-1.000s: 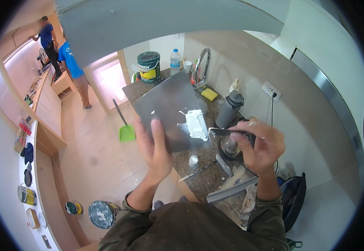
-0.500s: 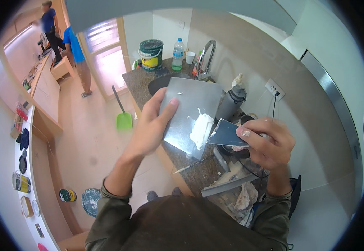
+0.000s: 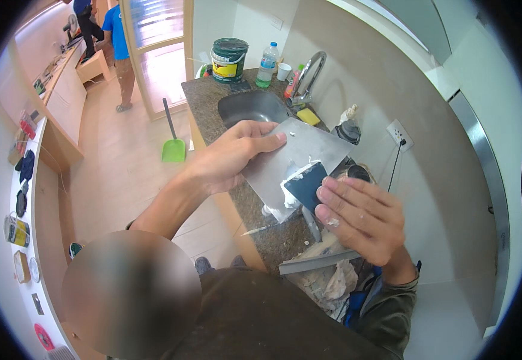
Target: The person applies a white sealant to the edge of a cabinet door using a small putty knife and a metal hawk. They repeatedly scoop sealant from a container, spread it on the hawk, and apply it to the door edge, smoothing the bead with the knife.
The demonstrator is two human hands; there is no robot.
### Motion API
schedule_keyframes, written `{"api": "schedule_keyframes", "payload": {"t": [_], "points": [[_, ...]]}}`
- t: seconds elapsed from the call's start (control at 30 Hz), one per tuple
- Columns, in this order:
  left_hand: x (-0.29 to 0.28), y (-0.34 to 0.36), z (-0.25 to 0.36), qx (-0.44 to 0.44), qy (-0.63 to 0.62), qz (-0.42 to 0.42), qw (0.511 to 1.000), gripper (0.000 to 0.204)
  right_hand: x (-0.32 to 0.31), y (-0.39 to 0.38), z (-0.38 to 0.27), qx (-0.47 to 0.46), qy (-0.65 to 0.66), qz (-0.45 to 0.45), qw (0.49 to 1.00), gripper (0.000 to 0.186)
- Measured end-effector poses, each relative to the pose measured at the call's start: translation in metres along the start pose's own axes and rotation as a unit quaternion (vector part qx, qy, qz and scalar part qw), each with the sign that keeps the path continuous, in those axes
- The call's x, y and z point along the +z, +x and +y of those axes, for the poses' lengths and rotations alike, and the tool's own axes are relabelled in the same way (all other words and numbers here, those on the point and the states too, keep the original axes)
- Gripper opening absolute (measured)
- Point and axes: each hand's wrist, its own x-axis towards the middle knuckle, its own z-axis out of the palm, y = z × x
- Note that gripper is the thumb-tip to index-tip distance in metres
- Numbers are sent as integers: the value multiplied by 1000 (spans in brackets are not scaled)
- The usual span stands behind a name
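As the head view shows, our left hand [image 3: 232,153] pinches the grey plate [image 3: 318,139] above the counter [image 3: 268,247]; our right hand [image 3: 363,219] clasps the dark blade [image 3: 307,185] over it. White paste [image 3: 287,198] seems already gathered along the blade's edge, but some is left on the plate.

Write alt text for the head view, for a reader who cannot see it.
The left hand holds a grey plate with white paste; the right hand holds a dark blue scraper against the paste. Behind are a sink and a chrome faucet.
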Motion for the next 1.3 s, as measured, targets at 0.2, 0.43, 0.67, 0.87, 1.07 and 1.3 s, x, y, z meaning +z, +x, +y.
{"api": "schedule_keyframes", "payload": {"t": [0.2,0.43,0.67,0.87,1.07,1.3], "points": [[-17,5,-16,23,-46,-67,996,24,18,-20,-10,2,-3,46,999,19],[-26,-1,-21,40,-5,-21,999,31,14,-26,-7,27,150,84,985,10],[-11,-20,-13,34,98,58,993,47,2,4,6,23,139,97,985,12],[-9,-23,-8,43,100,7,994,53,5,15,17,-10,183,62,981,10],[-11,-22,-14,37,96,4,995,43,9,12,24,-3,257,32,966,16],[-51,-16,-23,67,58,57,994,33,-7,-10,13,348,459,62,815,17]]}}
